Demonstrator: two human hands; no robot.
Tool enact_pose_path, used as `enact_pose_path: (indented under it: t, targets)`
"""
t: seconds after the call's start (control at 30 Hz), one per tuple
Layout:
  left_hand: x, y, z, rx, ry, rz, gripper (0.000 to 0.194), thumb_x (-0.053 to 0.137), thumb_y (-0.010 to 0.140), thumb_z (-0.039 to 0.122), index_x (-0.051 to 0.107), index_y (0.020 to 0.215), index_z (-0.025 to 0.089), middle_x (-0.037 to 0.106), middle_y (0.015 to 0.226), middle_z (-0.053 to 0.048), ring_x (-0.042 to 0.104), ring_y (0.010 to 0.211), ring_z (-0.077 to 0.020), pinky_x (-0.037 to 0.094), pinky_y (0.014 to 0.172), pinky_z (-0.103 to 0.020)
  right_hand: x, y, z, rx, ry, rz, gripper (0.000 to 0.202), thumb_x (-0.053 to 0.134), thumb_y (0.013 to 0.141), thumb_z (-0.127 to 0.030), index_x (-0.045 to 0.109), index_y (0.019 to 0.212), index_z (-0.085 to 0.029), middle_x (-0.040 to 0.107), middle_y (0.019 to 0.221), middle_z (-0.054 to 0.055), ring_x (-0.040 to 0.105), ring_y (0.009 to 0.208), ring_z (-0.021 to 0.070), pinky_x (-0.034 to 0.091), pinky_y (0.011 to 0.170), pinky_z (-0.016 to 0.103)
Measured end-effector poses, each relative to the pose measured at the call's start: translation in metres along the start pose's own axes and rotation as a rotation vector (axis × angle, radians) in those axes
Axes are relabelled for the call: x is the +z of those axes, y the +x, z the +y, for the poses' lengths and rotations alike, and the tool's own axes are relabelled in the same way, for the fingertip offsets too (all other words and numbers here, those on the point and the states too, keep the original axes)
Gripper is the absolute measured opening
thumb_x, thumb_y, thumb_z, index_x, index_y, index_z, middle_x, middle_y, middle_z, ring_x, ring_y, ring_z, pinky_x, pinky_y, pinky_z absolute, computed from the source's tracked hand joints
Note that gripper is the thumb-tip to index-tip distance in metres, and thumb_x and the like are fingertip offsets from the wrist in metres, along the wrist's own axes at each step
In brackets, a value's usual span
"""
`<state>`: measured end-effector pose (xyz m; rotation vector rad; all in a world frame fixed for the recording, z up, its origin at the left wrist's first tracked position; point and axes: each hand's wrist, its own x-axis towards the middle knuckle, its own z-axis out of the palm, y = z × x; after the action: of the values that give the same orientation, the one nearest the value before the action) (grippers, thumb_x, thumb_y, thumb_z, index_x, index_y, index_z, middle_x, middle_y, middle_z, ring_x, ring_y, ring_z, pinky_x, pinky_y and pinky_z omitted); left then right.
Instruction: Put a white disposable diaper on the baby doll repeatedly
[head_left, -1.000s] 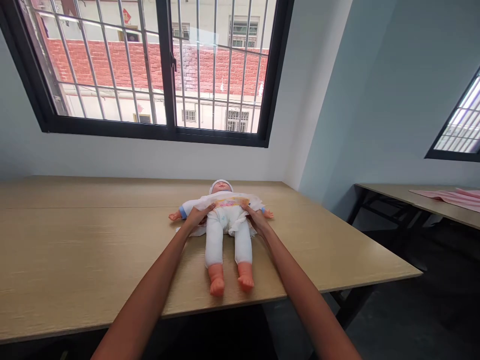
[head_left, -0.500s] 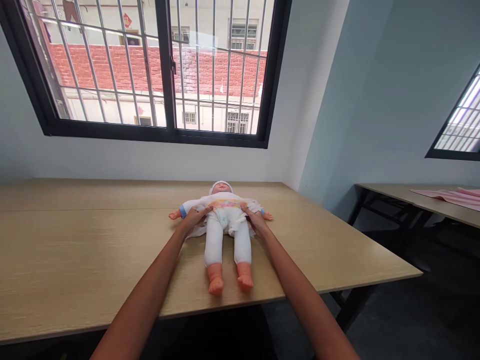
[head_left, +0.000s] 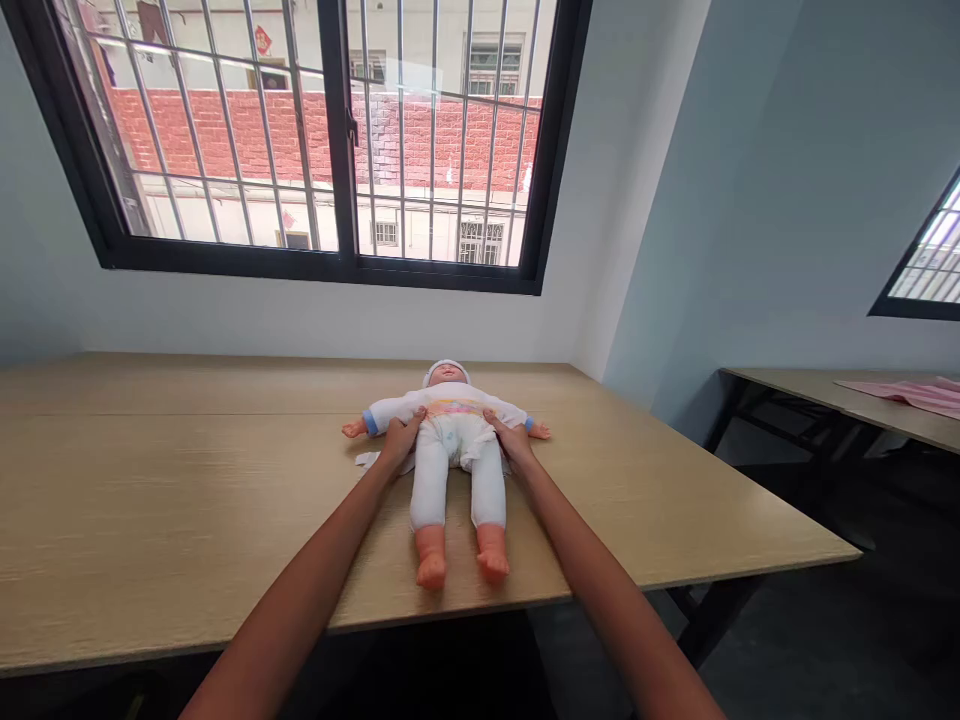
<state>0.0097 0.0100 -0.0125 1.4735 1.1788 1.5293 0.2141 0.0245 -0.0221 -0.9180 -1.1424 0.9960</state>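
Observation:
A baby doll [head_left: 428,485] lies on its back on the wooden table [head_left: 187,500], legs pointing toward me and arms spread. It wears a white cap, a white top with blue cuffs and a coloured print, and white leggings. A white diaper [head_left: 451,436] covers its hips. My left hand [head_left: 403,436] is closed on the diaper at the doll's waist, thumb on top. On the other side, my right hand [head_left: 511,440] grips the diaper in the same way. Fingers of both hands are partly hidden. A white flap [head_left: 367,460] shows beside my left wrist.
Behind the table stands a wall with a barred window [head_left: 341,265]. The table's front edge runs just beyond the doll's feet. To the right is a second table [head_left: 795,388] with a pink striped cloth [head_left: 911,392] on it.
The loose white material at the doll's sides has gone down from over its arms and top, so the sleeves show more clearly. Both hands stay at the waist. The view has shifted slightly.

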Motion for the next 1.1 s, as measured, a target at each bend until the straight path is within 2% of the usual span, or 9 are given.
enact_pose_path:
  t: [0.1,0.2,0.33,0.53,0.63,0.73,0.9,1.03,1.1]
  targets:
    - [0.004,-0.001,0.005,0.108,0.07,0.114,0.04,0.046,0.086,0.06,0.051,0.075,0.022,0.061,0.074,-0.007,0.057,0.075,-0.0226,0.046,0.07,-0.035,0.0,0.0,-0.001,-0.08,-0.093,0.089,0.057,0.072,0.062,-0.064,0.067,0.093,-0.016,0.073,0.098,0.016,0.068,0.091,0.0307,0.055,0.076,0.037]
    - [0.003,-0.001,0.014,0.201,0.146,0.171,0.034,0.046,0.089,0.052,0.046,0.071,0.023,0.051,0.066,-0.001,0.046,0.065,-0.0178,0.039,0.066,-0.033,0.002,-0.001,-0.007,-0.161,-0.176,0.148,0.054,0.066,0.068,-0.066,0.067,0.087,-0.016,0.074,0.096,0.013,0.066,0.096,0.0297,0.053,0.082,0.037]
    - [0.001,-0.005,0.031,0.288,0.198,0.191,0.036,0.041,0.092,0.049,0.035,0.067,0.024,0.034,0.057,0.005,0.031,0.056,-0.0142,0.03,0.059,-0.03,0.009,-0.007,-0.025,-0.299,-0.204,0.171,0.053,0.055,0.079,-0.066,0.065,0.096,-0.016,0.072,0.105,0.012,0.065,0.101,0.0254,0.05,0.09,0.035]
    - [0.008,-0.013,0.05,0.352,0.158,0.185,0.04,0.04,0.092,0.055,0.034,0.068,0.023,0.032,0.059,0.006,0.032,0.056,-0.0118,0.03,0.055,-0.026,0.015,-0.017,-0.039,-0.333,-0.199,0.166,0.053,0.05,0.084,-0.065,0.063,0.1,-0.016,0.071,0.107,0.012,0.064,0.102,0.0245,0.049,0.091,0.035]
    - [0.012,-0.014,0.05,0.286,0.027,0.184,0.043,0.044,0.089,0.061,0.038,0.071,0.022,0.033,0.058,0.006,0.036,0.052,-0.0102,0.031,0.047,-0.023,0.016,-0.014,-0.036,-0.277,-0.158,0.163,0.053,0.051,0.084,-0.064,0.063,0.104,-0.017,0.07,0.112,0.013,0.064,0.108,0.0254,0.049,0.094,0.036]
    - [0.014,-0.011,0.049,0.123,-0.156,0.131,0.047,0.051,0.082,0.068,0.047,0.079,0.022,0.039,0.057,0.006,0.04,0.045,-0.0097,0.029,0.037,-0.021,0.016,-0.011,-0.031,-0.153,-0.092,0.156,0.051,0.055,0.082,-0.062,0.063,0.103,-0.017,0.069,0.116,0.014,0.063,0.111,0.0274,0.052,0.091,0.037]
    - [0.01,-0.006,0.051,-0.092,-0.338,0.011,0.052,0.067,0.069,0.068,0.049,0.072,0.02,0.039,0.049,0.008,0.029,0.037,-0.0046,0.024,0.033,-0.02,0.013,-0.009,-0.029,-0.049,0.022,0.093,0.047,0.062,0.077,-0.058,0.063,0.099,-0.017,0.07,0.114,0.015,0.067,0.105,0.0279,0.056,0.083,0.037]
    - [0.005,-0.004,0.053,-0.158,-0.396,-0.045,0.052,0.073,0.065,0.063,0.043,0.064,0.021,0.034,0.045,0.01,0.021,0.036,-0.0028,0.018,0.034,-0.02,0.012,-0.008,-0.028,-0.013,0.019,0.109,0.046,0.064,0.075,-0.057,0.063,0.097,-0.017,0.072,0.107,0.013,0.068,0.1,0.0271,0.056,0.078,0.035]
    - [0.003,-0.003,0.054,-0.151,-0.374,-0.025,0.05,0.072,0.067,0.062,0.043,0.063,0.021,0.034,0.045,0.009,0.024,0.038,-0.0043,0.02,0.036,-0.02,0.011,-0.006,-0.028,-0.016,-0.004,0.107,0.047,0.062,0.075,-0.058,0.063,0.097,-0.017,0.072,0.105,0.012,0.068,0.097,0.0259,0.056,0.075,0.033]
